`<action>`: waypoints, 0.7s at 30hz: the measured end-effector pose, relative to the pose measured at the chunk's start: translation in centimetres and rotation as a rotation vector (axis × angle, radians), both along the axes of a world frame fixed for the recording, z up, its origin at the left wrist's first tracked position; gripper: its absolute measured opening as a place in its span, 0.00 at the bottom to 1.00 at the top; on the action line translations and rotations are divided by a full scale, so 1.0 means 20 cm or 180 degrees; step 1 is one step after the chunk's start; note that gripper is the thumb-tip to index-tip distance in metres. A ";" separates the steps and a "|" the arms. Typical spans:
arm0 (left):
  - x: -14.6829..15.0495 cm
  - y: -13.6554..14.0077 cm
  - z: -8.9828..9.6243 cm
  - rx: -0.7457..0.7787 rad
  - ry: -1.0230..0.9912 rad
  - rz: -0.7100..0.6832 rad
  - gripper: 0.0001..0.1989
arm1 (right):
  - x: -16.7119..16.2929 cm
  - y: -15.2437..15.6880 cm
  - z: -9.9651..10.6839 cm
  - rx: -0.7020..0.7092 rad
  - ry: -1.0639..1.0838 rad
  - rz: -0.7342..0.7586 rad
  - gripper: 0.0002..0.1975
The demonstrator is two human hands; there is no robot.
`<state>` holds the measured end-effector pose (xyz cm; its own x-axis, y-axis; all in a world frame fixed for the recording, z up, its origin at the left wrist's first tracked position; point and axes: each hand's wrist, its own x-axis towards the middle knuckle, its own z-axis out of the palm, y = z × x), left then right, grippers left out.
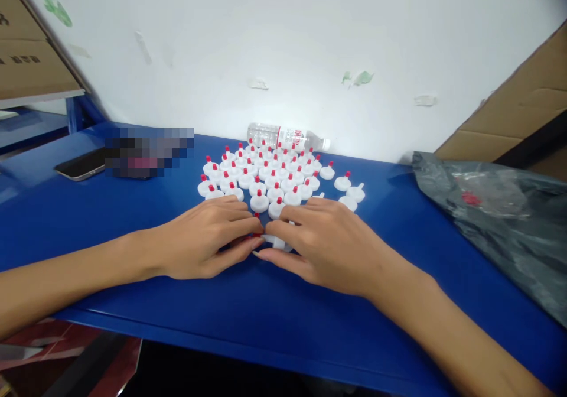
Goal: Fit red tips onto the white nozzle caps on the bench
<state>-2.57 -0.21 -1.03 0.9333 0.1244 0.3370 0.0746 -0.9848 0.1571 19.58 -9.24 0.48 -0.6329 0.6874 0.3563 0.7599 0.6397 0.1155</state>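
My left hand (212,236) and my right hand (325,240) meet at the near side of a cluster of white nozzle caps (259,202). Between the right thumb and fingers is a white nozzle cap (279,243), partly covered by them. The left thumb and forefinger pinch close to its spout, where a bit of a red tip (256,235) shows; the fingers hide most of it. Most of the standing caps carry red tips. Several at the right, such as one bare-spouted cap (355,192), show no red.
A clear plastic bottle (287,137) lies behind the caps by the wall. A phone (84,163) rests at the left on the blue table (248,320), beside a blurred-out patch. On the right, a grey plastic bag (500,231) bears a clear bag with red pieces (471,198). Cardboard boxes stand at both sides.
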 end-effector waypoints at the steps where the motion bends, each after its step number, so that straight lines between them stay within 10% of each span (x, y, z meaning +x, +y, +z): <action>1: 0.00 0.00 0.00 0.0003 0.0001 0.0000 0.12 | 0.00 0.00 0.00 -0.0004 -0.0003 0.0001 0.16; 21: 0.00 0.00 0.00 0.0002 0.0025 0.0019 0.12 | 0.00 0.00 0.00 -0.0156 -0.0060 -0.0054 0.18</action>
